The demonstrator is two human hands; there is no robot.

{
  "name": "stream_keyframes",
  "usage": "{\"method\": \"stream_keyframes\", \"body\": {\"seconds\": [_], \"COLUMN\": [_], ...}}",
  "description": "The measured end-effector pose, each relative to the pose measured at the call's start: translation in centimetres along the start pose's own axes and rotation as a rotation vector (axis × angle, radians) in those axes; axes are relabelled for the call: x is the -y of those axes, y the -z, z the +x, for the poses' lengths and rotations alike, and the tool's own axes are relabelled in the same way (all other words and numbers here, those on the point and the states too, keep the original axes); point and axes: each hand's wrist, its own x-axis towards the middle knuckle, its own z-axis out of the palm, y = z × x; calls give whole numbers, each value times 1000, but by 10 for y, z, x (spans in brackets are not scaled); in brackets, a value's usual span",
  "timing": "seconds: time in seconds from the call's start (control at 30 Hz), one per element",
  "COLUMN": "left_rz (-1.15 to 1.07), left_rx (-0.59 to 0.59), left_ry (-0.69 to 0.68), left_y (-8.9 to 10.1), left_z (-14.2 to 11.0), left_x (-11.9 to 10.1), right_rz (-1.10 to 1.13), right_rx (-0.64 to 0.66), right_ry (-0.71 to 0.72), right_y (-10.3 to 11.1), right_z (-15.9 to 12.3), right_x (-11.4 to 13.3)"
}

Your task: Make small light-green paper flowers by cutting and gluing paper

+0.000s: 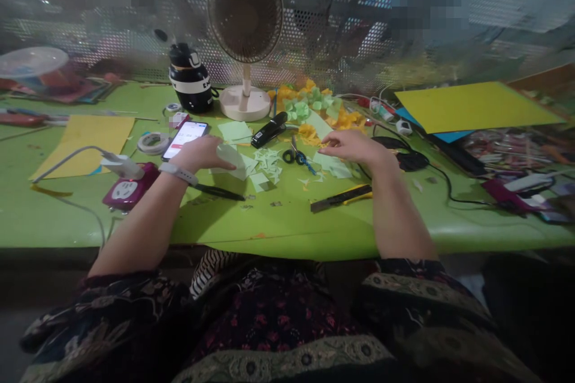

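My left hand [204,154] is open over the table, thumb stretched away from the fingers, beside a lit phone [194,130] and a pale green paper sheet [236,161]. Small green paper scraps [268,164] lie to the right of it. My right hand [349,147] hovers with fingers loosely bent and apart, nothing visible in them, above another pale green paper piece [335,164]. Between the hands are black-handled scissors [294,156] and a black stapler [269,130]. Nearer me lies a yellow and black box cutter [344,196].
A fan [245,102] and a black bottle [191,87] stand at the back. Orange and green paper flowers [309,103] are heaped behind the stapler. A purple power adapter [130,188], a tape roll [153,143], cables and yellow sheets [476,106] lie toward the sides.
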Motion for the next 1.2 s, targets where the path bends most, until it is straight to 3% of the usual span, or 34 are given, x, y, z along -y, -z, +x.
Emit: {"method": "stream_keyframes", "body": {"seconds": [0.1, 0.23, 0.37, 0.47, 0.57, 0.73, 0.87, 0.97, 1.07, 1.2], "left_rz": [119, 188, 225, 264, 336, 282, 244, 239, 199, 102], "left_rx": [29, -53, 87, 200, 231, 227, 100, -64, -249, -250], "left_ry": [-19, 22, -26, 13, -17, -59, -54, -94, -273, -424], "left_y": [-1, -8, -18, -23, -26, -24, -8, 6, 12, 2], "left_z": [6, 23, 44, 52, 53, 53, 54, 42, 17, -14], "left_x": [-2, -9, -9, -6, -4, 3, 4, -15, -51, -95], "right_rz": [29, 25, 14, 17, 9, 28, 60, 155, 391, 684], "right_rx": [37, 61, 113, 117, 82, 55, 46, -13, -116, -126], "right_ry": [26, 38, 56, 68, 71, 69, 71, 95, 180, 325], "right_y": [-5, -11, -15, -16, -16, -17, -14, -12, -12, -22], "right_z": [4, 6, 7, 8, 10, 12, 11, 7, -1, -10], "right_x": [2, 11, 17, 15, 10, 5, 7, 14, 32, 60]}}
